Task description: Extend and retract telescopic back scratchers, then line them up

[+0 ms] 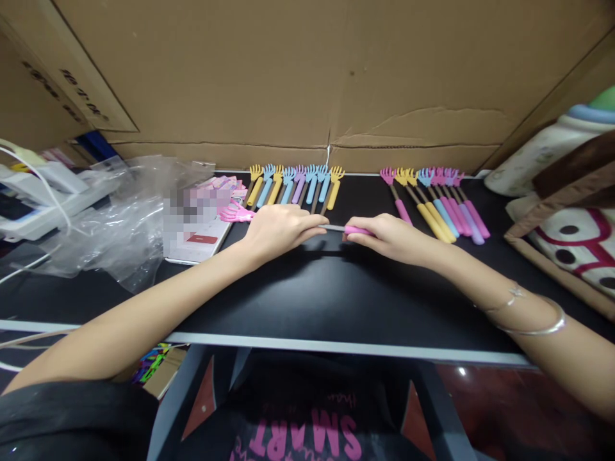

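Observation:
A pink back scratcher (335, 228) lies level across both my hands, above the black desk. My left hand (281, 230) is closed round its shaft, and a pink claw head (237, 213) sticks out to the left of that hand. On the pink handle, my right hand (384, 237) has its fingers closed. A short stretch of metal rod shows between the hands. Behind my left hand lies a row of yellow, blue and purple back scratchers (311, 186). Another group of pink, yellow, blue and purple back scratchers (444, 214) lies beyond my right hand.
A phone (199, 240) and crumpled clear plastic bags (120, 218) lie at the left, near a white power strip (52, 198) with cables. Cardboard (288, 77) walls the back. At the right are a bag (571, 237) and a white bottle (542, 153).

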Motion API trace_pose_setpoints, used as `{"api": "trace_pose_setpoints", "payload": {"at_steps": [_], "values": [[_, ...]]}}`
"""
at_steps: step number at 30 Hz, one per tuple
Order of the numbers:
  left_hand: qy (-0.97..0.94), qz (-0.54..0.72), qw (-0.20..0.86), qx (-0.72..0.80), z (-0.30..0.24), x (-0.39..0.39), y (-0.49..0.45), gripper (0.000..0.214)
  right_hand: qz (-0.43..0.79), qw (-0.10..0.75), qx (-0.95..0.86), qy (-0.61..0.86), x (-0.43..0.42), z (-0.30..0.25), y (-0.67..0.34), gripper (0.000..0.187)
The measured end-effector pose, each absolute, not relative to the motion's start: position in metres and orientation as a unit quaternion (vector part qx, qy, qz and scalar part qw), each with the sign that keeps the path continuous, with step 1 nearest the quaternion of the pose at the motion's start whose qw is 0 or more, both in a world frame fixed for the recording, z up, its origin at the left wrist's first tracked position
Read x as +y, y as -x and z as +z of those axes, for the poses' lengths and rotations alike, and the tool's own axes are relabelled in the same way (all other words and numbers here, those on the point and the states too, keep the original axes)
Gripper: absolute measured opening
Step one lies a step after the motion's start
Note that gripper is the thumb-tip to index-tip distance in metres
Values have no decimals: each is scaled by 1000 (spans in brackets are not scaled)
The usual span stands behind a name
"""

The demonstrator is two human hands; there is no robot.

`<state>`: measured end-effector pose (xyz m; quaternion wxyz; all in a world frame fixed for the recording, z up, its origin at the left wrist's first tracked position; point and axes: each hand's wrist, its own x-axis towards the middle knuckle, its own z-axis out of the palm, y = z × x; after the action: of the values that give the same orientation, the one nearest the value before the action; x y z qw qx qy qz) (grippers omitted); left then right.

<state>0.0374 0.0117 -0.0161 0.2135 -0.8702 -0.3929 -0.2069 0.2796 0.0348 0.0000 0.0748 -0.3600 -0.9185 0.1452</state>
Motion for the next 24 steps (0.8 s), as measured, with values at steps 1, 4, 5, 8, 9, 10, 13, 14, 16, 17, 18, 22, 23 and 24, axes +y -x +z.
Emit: {"api": "trace_pose_setpoints", "payload": {"at_steps": [1, 4, 5, 8, 9, 10, 13, 14, 16, 17, 18, 22, 23, 24], "values": [[873, -203, 213, -390, -16, 11, -37, 40, 165, 77, -918, 352, 35, -1, -280, 33], [878, -191, 207, -387, -15, 10, -38, 41, 204, 85, -916, 334, 35, 0, -280, 35], [878, -190, 205, -389, -15, 10, -38, 42, 209, 87, -916, 331, 35, 1, -280, 36], [879, -187, 198, -392, -15, 9, -40, 41, 206, 80, -916, 334, 35, 5, -279, 36], [880, -182, 196, -392, -14, 9, -40, 40, 204, 75, -916, 336, 35, 7, -280, 36], [882, -174, 195, -392, -14, 9, -41, 38, 202, 70, -917, 338, 36, 9, -281, 36], [888, -142, 186, -396, -10, 9, -41, 33, 200, 57, -917, 340, 40, 13, -284, 38], [893, -128, 178, -394, -8, 9, -40, 33, 199, 54, -917, 340, 41, 14, -285, 39], [904, -97, 158, -384, -5, 10, -37, 32, 197, 48, -918, 341, 42, 16, -287, 39], [909, -82, 150, -379, -3, 11, -35, 33, 197, 44, -919, 339, 42, 16, -288, 39], [912, -71, 144, -377, -1, 12, -33, 33, 197, 42, -919, 338, 42, 17, -288, 38], [902, -87, 150, -395, 5, 18, -25, 33, 161, 59, -918, 358, 41, 18, -288, 37], [898, -102, 158, -397, 5, 19, -24, 32, 141, 64, -916, 369, 41, 19, -289, 37], [895, -117, 168, -396, 6, 20, -23, 31, 120, 65, -916, 378, 42, 19, -289, 37]]}}
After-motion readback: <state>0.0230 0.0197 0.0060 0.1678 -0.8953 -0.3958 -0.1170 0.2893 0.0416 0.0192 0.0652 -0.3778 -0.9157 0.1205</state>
